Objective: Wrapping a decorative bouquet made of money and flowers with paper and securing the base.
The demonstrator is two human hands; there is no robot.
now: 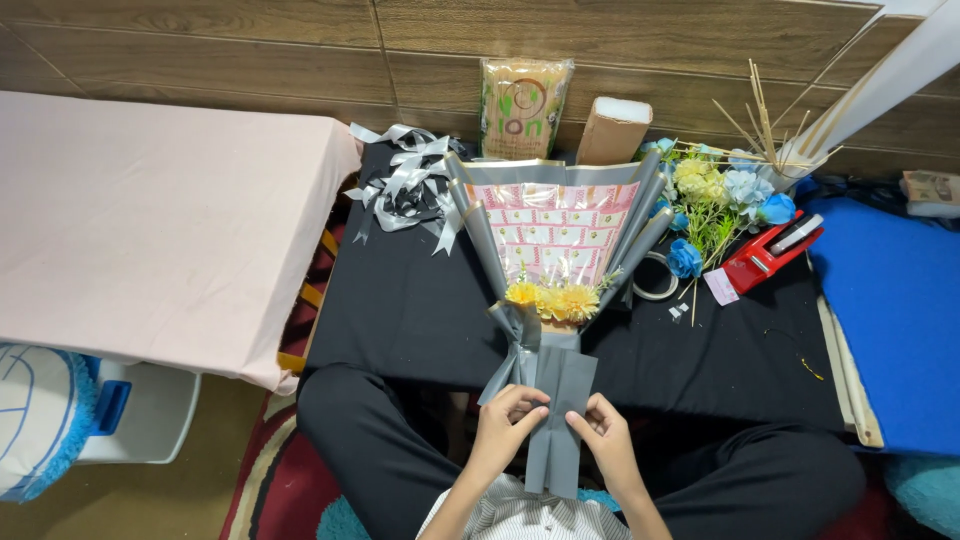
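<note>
Can't see the bouquet (548, 262) stems at all, buried under the grey wrap (556, 400). Tape roll (655, 277) at 3 o'clock of the yellow flowers (553, 299) half tucked behind the wrap. White pole (890, 75) chopped off at 1 o'clock. Forearms cut at 6 o'clock. Little scraps (680, 311) near the tape too tiny to tell.

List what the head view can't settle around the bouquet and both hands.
- Bouquet stems: wrapped inside the grey paper.
- Left hand and right hand: grip on the grey paper tail looks pinched, but fingertips curl under it.
- Print on the pink sheet inside the wrap: too small.
- Tape roll: half hidden by the wrap's edge.
- Thing at the right edge: cut off by the frame.
</note>
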